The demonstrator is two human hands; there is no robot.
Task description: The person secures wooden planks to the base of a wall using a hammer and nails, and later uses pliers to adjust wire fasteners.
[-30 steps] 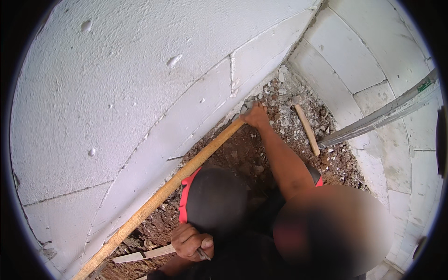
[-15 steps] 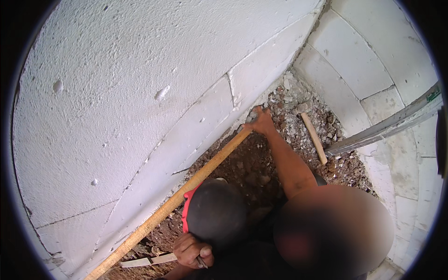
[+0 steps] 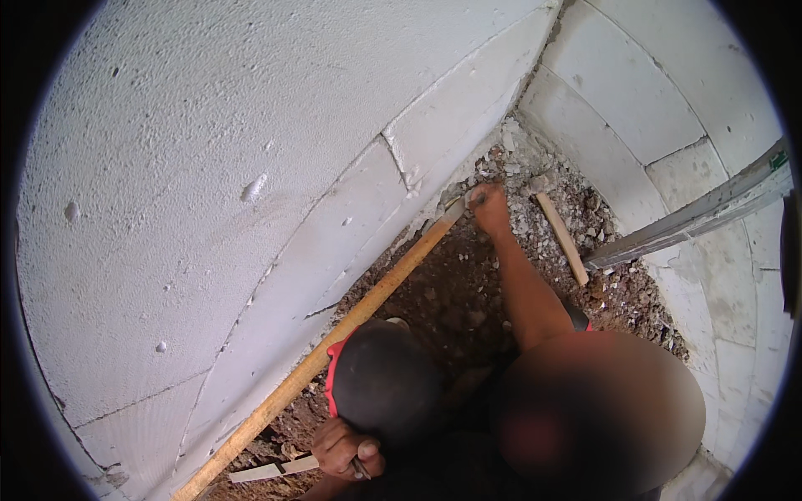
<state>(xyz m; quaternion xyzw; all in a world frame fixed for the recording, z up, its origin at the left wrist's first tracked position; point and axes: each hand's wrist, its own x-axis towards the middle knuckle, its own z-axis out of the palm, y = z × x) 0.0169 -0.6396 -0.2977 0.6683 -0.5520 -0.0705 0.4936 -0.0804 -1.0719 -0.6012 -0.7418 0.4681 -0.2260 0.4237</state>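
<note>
My right hand (image 3: 489, 209) reaches far forward, fingers closed around a small pale stone-like piece (image 3: 470, 198) beside the far end of a long wooden batten (image 3: 359, 313). The batten lies along the foot of the white block wall (image 3: 251, 184). Down by my black-clad knee (image 3: 386, 380) with red trim, my left hand (image 3: 344, 451) is closed on a thin stick-like thing (image 3: 361, 469), its kind unclear. A pale flat strip (image 3: 271, 470) lies left of that hand, its right end hidden.
Brown soil and rubble (image 3: 451, 288) cover the ground between two block walls. A short wooden piece (image 3: 561, 238) lies right of my right forearm. A grey straight bar (image 3: 693, 219) slants in from the right. A blurred round patch (image 3: 597, 413) hides the lower right.
My right hand has left the batten's far end, moved slightly right, and closed its spread fingers on the small piece. My left hand stays by the knee. The view has shifted a little.
</note>
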